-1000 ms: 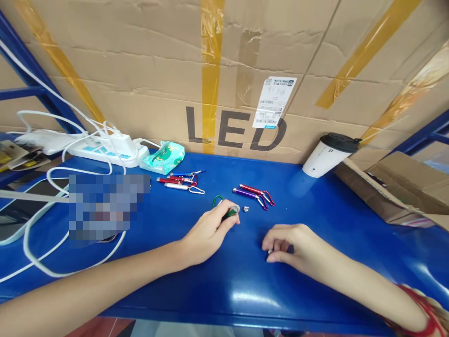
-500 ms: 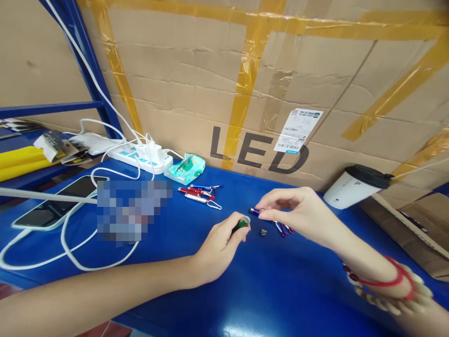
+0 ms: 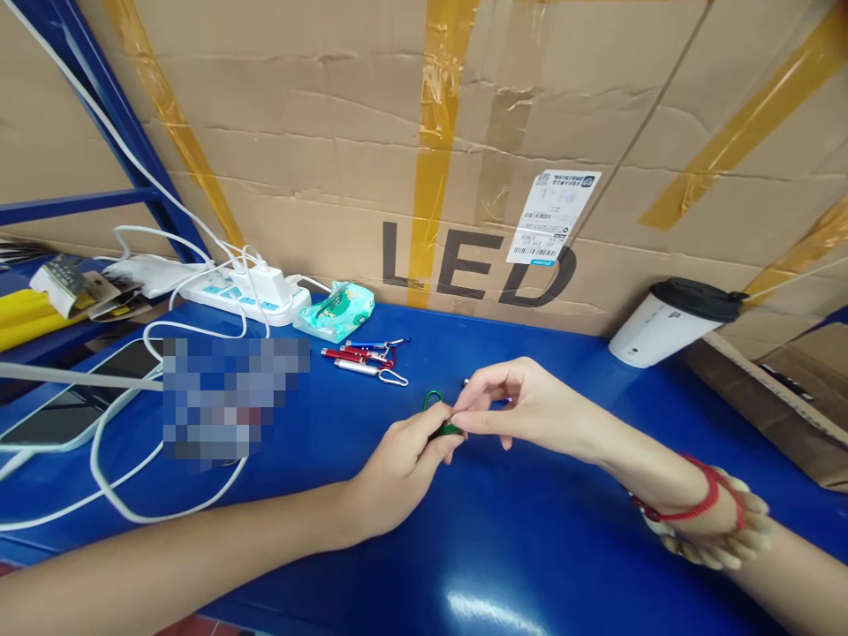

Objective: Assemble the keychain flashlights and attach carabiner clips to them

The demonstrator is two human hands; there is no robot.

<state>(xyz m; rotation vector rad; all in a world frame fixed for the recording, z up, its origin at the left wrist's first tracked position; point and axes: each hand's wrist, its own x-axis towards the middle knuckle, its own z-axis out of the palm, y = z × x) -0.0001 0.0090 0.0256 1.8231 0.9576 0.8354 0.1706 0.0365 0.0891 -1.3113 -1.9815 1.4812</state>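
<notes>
Head-worn view, facing forward and down, close over blue table [image 3: 530,548]

A glossy blue bench [image 3: 563,565] shows a glare of light at 6 o'clock. Tape-striped cardboard [image 3: 318,132] printed LED fills 10 to 2 o'clock, with a blue shelf frame [image 3: 99,124] at 9 o'clock.

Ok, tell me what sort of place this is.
Probably a stockroom or packing bench: blue metal shelf, taped cardboard carton marked LED, loose keychain torches, plus a green torch being handled.
</notes>
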